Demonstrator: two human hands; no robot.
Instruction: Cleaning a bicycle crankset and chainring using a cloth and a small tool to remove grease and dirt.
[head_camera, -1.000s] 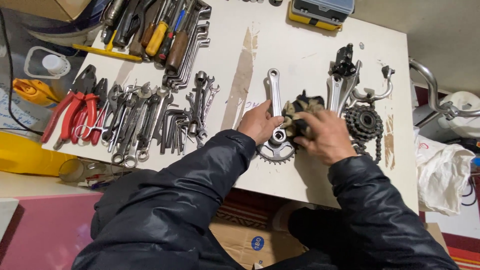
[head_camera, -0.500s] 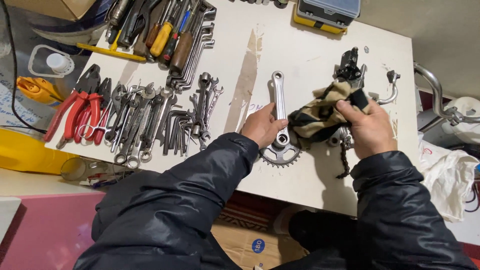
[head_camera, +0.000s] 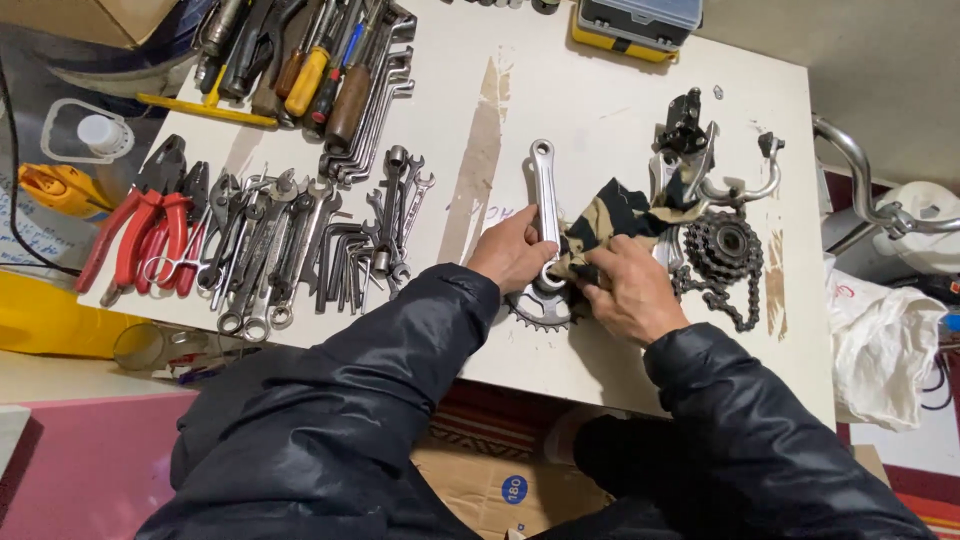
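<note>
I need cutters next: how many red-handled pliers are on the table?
2: both at the table's left edge, side by side, the outer pliers and the inner pliers. More may hide among the wrenches.

The left hand (head_camera: 512, 258) and right hand (head_camera: 630, 295) cover most of the chainring (head_camera: 540, 310), the rag (head_camera: 615, 225) hides the crank arm's (head_camera: 543, 190) lower end, and the yellow case (head_camera: 640, 22) is cut off by the top edge.

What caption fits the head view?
Left hand steadies a crank arm while right hand presses a rag beside it.
</note>
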